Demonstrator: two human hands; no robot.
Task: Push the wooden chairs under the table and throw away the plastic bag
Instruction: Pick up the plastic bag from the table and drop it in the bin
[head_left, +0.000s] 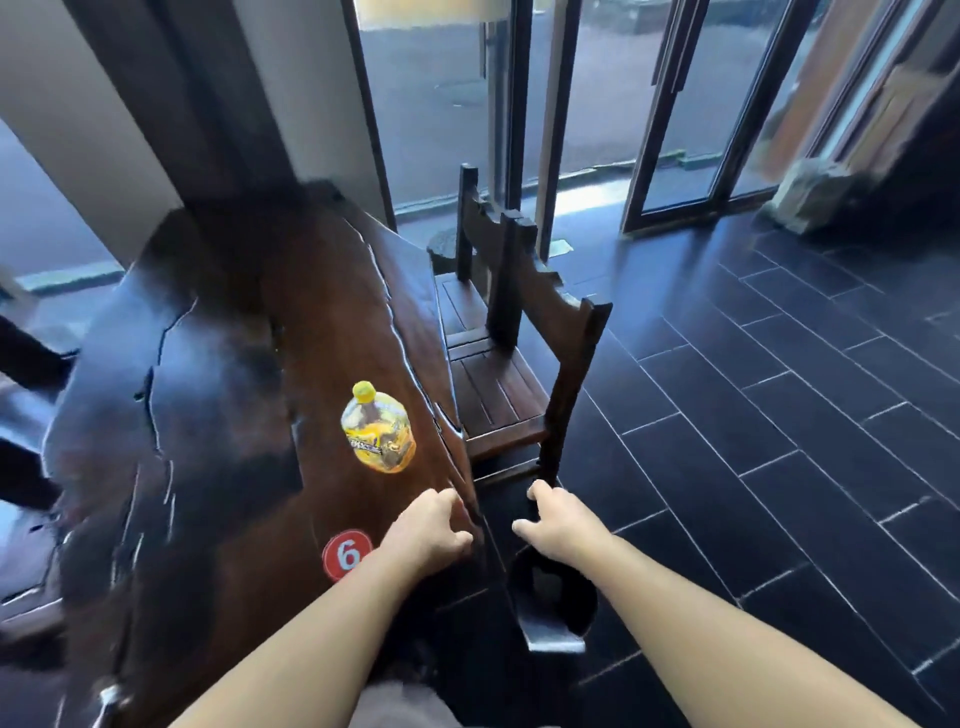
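Chair-pushing step, judging by hand placement. Head view, looking down along the right edge of a dark live-edge tabletop (218, 364) that fills the left and centre of frame.

Left hand (428, 530), lower centre: resting on the tabletop edge, fingers loosely curled, holding nothing. Right hand (558, 522), just right of it: fingers bent down over a dark object below, probably the top of a nearest chair back (553, 603), lower centre. Too dark and blurred to tell whether it is gripped or only touched.

Two more wooden chairs line the table's right side. Middle chair (511, 395), centre frame: seat partly tucked under the tabletop edge, backrest standing out over the dark tile floor (779, 415). Far chair (470, 244), upper centre: close against the table, in line behind it.

Plastic bag: not visible anywhere in frame, location unknown.

Containers: one yellow-capped bottle (378, 428) on the tabletop, centre, near the right edge, cap pointing up-frame. Seems to hold yellowish liquid, level unclear. Red round "6" sticker (347, 554) on the tabletop below it, beside the left wrist. No bin in view.

Next move, as a judgement: a firm two-handed hold on the nearest chair back, then a push leftward toward the table. Afterwards check the middle chair, find the bag and a bin.
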